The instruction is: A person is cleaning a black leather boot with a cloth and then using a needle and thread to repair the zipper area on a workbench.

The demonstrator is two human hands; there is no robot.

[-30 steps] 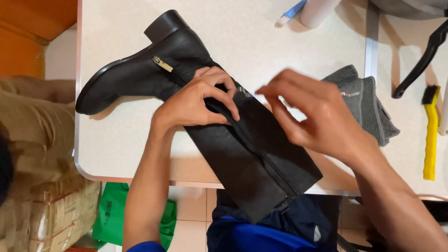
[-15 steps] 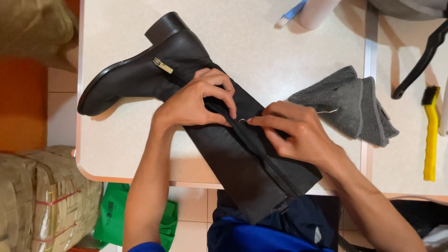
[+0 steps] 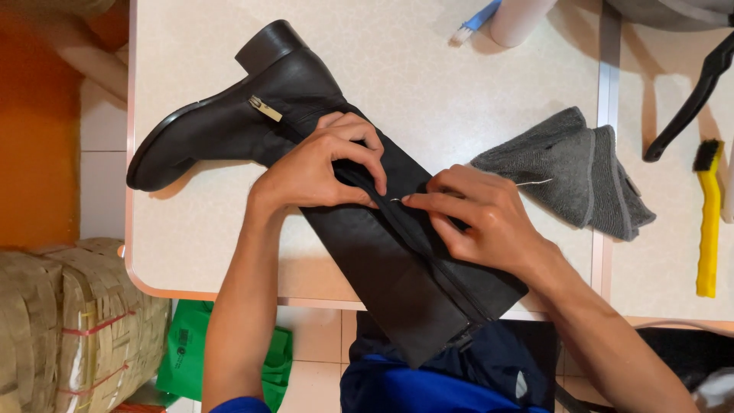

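Fingers [image 3: 417, 200] of the right hand [image 3: 482, 222] pinch the zip pull while the left hand [image 3: 317, 164] presses the boot [image 3: 367, 245] flat, steadying it on the desk [image 3: 428, 92].

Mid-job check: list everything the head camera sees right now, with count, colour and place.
boot: 1, black, tall, lying on its side across the table, shaft over the near edge
table: 1, pale speckled, under it all
cloth: 1, grey, folded, right of the boot
brush: 1, yellow handle, black bristles, far right
black handle: 1, upper right, kind unclear
white cylinder: 1, top edge
small blue brush: 1, beside the cylinder
green bag: 1, on the floor
woven bundles: tan, lower left
left hand: pressing the boot shaft
right hand: pinching at the zip line
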